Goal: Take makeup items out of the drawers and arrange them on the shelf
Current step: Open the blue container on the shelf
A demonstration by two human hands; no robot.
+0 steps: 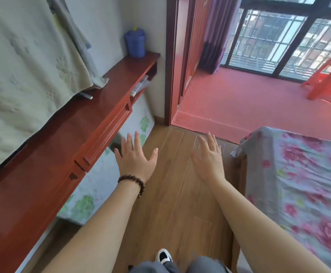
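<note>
Two bare hands reach forward over the wooden floor (172, 174), both spread flat and holding nothing. Nearest the red dresser (48, 154), the left hand (136, 160), with a bead bracelet (132, 183) at its wrist, hovers just right of the closed drawer (103, 138), not touching it. The right hand (209, 158) hangs farther from the dresser, beside the floral bed (298, 184). Beyond, a blue container (135, 43) stands at the dresser's far end. No makeup items can be seen.

Drawer (105, 133) contents hidden
</note>
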